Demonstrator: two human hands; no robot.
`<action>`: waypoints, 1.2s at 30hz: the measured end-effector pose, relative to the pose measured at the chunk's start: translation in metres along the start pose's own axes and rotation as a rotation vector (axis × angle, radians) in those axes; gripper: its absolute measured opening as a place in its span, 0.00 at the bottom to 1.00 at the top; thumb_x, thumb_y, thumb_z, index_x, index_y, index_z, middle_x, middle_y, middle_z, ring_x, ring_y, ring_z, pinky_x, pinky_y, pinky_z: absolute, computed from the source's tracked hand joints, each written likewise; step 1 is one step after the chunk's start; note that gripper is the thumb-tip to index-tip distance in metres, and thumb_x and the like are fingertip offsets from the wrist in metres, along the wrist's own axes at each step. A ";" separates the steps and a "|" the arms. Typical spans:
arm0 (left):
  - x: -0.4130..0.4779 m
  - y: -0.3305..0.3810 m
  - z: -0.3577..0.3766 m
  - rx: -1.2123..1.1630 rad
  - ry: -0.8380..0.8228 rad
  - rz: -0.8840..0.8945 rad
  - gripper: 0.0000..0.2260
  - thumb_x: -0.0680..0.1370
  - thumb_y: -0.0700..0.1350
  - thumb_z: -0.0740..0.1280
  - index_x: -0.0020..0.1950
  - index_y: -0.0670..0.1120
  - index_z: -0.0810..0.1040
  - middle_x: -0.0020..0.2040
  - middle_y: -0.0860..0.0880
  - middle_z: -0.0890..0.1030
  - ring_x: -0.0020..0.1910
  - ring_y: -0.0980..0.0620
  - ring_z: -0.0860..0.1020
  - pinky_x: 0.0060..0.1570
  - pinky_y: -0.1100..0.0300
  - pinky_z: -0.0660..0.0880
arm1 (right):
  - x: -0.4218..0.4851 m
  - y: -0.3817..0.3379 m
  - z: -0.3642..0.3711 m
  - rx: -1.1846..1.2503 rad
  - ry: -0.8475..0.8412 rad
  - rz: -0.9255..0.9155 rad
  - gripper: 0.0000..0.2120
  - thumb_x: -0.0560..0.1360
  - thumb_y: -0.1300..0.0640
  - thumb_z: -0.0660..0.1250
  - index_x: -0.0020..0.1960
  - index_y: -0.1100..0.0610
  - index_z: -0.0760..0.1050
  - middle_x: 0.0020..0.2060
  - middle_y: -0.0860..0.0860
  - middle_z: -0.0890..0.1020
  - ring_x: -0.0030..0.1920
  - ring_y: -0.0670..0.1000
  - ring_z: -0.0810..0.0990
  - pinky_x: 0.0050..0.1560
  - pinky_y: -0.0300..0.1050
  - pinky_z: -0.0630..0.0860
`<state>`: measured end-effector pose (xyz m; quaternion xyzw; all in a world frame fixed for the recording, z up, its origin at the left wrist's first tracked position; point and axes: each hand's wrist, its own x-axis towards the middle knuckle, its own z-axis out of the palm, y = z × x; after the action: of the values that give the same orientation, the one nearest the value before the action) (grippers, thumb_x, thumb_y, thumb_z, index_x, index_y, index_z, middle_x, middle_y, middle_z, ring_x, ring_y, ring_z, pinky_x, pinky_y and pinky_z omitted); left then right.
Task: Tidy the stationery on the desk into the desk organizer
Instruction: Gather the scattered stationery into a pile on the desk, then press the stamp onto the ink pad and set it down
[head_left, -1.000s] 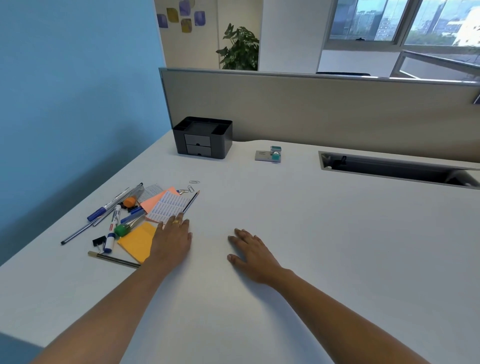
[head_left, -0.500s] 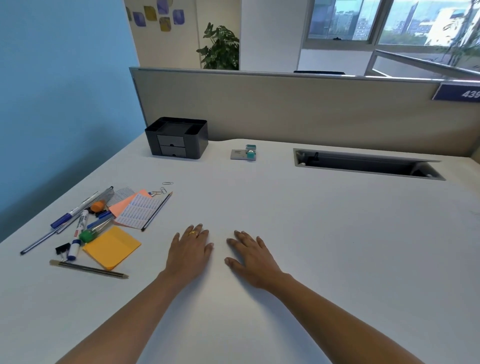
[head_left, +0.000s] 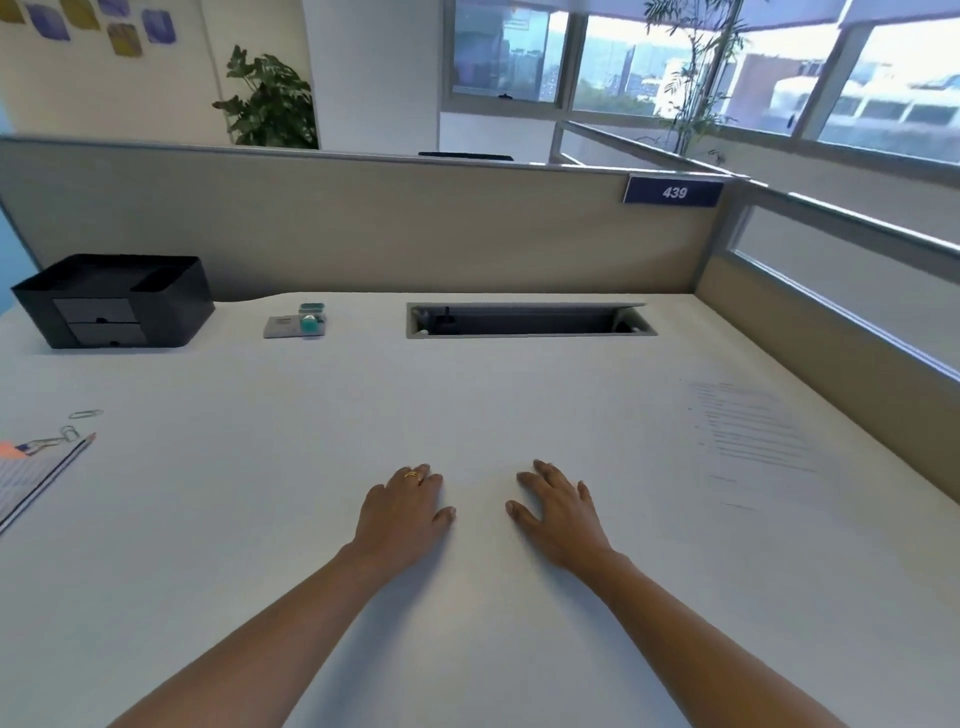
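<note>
So the stationery is bunched at the left edge of the view: a pencil (head_left: 49, 480) lying along a printed label sheet (head_left: 21, 483), a loose paper clip (head_left: 85, 413) just past its tip, a few more clips (head_left: 57, 436) hooked together, and a sliver of orange note (head_left: 8, 449). Anything further left is cut off. The desk organizer (head_left: 111, 299) sits in the far left corner of the surface (head_left: 467, 395), close to the partition (head_left: 363, 228), open slots on top and two little drawers facing front. It's well apart from the pile.

The left grip (head_left: 402, 506), the one with the ring (head_left: 413, 474), and the right grip (head_left: 558, 506) both lie flat, palm down, mid-surface, fingers loose, holding nothing. I'd say nothing's been sorted yet.

My advice: start with the pencil because it's closest. Pinch it mid-shaft so it doesn't swing, then stand it in a tall slot. The clips are flat and will be fiddly, so sweep them together first. A drawer probably suits them.

There's also a small teal thing (head_left: 311, 318) on a grey card right of the organizer, but I can't tell what it is. A faintly printed paper (head_left: 748, 431) lies off to the right.
</note>
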<state>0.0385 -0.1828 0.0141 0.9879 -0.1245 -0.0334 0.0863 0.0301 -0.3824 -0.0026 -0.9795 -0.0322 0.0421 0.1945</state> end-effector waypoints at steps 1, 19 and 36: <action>0.007 0.014 0.001 -0.004 -0.009 0.018 0.20 0.79 0.54 0.55 0.68 0.46 0.66 0.71 0.50 0.64 0.71 0.51 0.62 0.62 0.54 0.67 | -0.001 0.017 -0.008 0.010 0.025 0.045 0.24 0.79 0.44 0.54 0.72 0.51 0.60 0.75 0.48 0.55 0.75 0.46 0.50 0.75 0.51 0.46; 0.099 0.213 0.004 -0.845 -0.311 -0.030 0.09 0.76 0.50 0.64 0.50 0.46 0.74 0.48 0.48 0.74 0.45 0.49 0.72 0.47 0.60 0.68 | -0.024 0.214 -0.111 0.130 0.469 0.584 0.14 0.74 0.55 0.66 0.58 0.57 0.77 0.65 0.53 0.72 0.63 0.55 0.73 0.66 0.48 0.65; 0.112 0.284 0.031 -1.206 -0.347 -0.283 0.11 0.75 0.48 0.65 0.36 0.47 0.68 0.35 0.50 0.69 0.35 0.49 0.67 0.42 0.61 0.65 | -0.035 0.262 -0.132 0.213 0.325 0.877 0.37 0.71 0.49 0.70 0.72 0.61 0.57 0.69 0.59 0.64 0.71 0.59 0.59 0.67 0.52 0.63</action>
<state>0.0758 -0.4865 0.0295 0.7530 0.0354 -0.2679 0.6000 0.0204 -0.6765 0.0214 -0.8692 0.4195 -0.0306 0.2601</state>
